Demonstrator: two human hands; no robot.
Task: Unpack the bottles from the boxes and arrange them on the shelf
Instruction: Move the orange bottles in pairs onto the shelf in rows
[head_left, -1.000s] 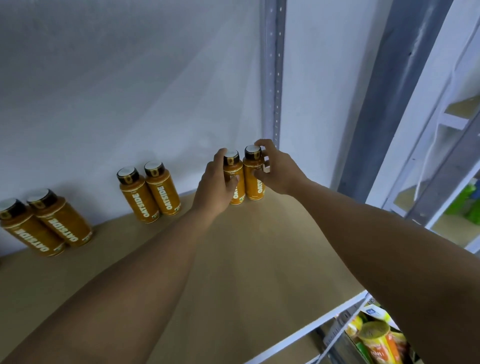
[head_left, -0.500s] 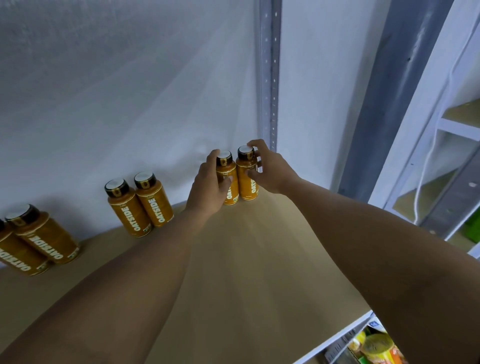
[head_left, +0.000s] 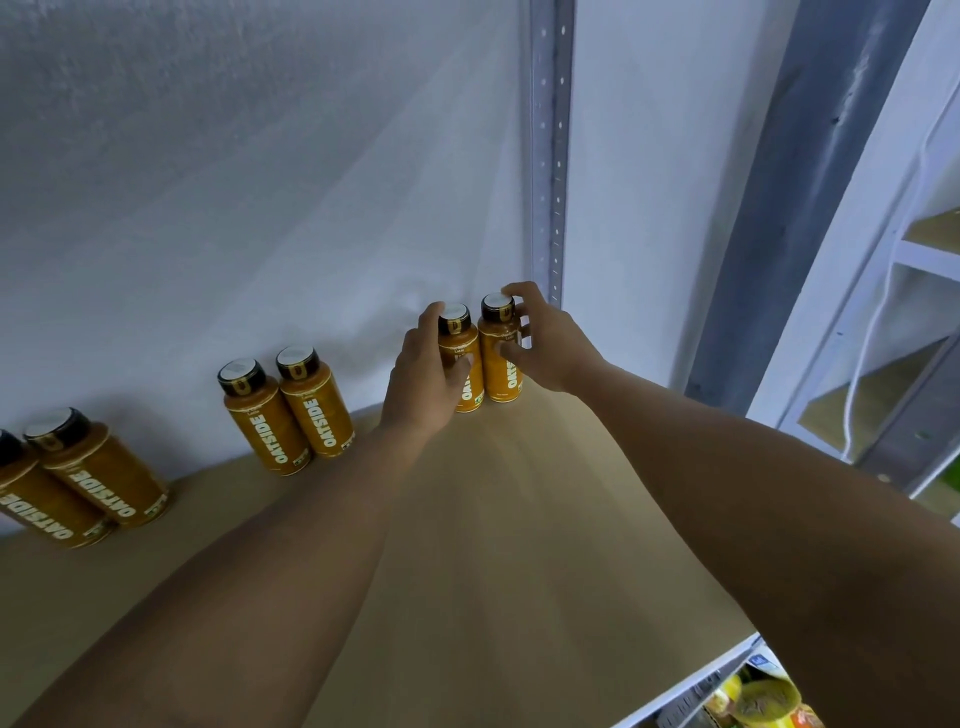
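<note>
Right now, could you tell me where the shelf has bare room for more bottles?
Free: the wall gaps either side of the middle pair, plus the shelf front. Crowded: back right, where left hand and right hand hold two bottles.

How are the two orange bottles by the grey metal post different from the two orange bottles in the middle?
The orange bottles by the grey metal post are gripped, one in the left hand, one in the right hand; the middle orange bottles stand untouched. Hands hide part of the post pair's labels; the middle pair's show whole. Both pairs are upright, dark-capped.
</note>
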